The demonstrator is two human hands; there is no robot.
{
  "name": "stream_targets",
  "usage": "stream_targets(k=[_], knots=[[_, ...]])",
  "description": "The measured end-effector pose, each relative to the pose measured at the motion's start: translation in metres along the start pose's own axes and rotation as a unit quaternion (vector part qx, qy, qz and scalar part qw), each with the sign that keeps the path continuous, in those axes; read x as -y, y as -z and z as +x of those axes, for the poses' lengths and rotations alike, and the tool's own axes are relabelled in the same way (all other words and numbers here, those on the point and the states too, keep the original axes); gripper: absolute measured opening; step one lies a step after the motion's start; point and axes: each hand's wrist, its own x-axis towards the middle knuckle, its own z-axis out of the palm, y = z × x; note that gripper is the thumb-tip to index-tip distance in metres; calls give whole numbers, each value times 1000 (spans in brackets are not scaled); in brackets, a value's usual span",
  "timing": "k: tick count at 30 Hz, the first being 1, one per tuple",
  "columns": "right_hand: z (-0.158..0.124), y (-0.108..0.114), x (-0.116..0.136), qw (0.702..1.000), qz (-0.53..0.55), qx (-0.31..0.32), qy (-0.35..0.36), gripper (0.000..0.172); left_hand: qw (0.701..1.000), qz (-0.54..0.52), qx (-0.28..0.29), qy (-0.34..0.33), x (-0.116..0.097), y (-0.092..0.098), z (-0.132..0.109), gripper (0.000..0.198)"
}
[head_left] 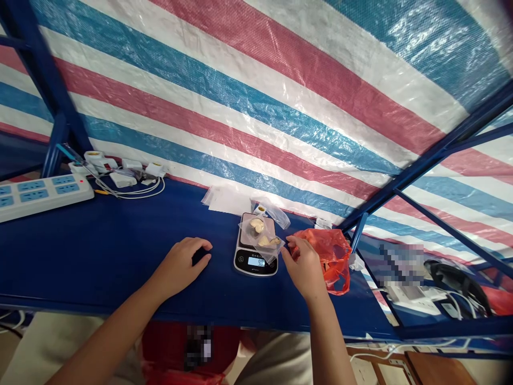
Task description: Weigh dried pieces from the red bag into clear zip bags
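A black and white digital kitchen scale (255,266) sits on the blue table with its display lit; the digits look like 90 or 9.0. On its plate lie two small clear plastic bags, one with pale beige dried pieces (257,226) and a nearer one (269,242) with similar slices, overhanging the right edge. My left hand (182,267) rests left of the scale, fingers curved, thumb apart, holding nothing. Just right of the scale is my right hand (301,263), thumb and fingers apart beside the nearer bag's edge; whether it touches the bag is unclear. A red plastic bag (331,248) lies behind it.
White sheets or flat bags (230,200) and a clear bag (276,212) lie behind the scale. A power strip (44,195) is at the left, with chargers and cables (126,176) beside it. Blue metal posts (401,171) frame the table before a striped tarp (224,107).
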Motion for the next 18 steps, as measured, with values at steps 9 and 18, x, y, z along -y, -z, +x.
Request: stream_targets(k=[9,18], knots=[[2,-5,3,1000,-18,9,3,34,1000,-3,-10,-6,-2,1,0,36],[14,-14,2,1000,-9,10,19,34,1000,-1,-7,-5,-5,3,0,36]])
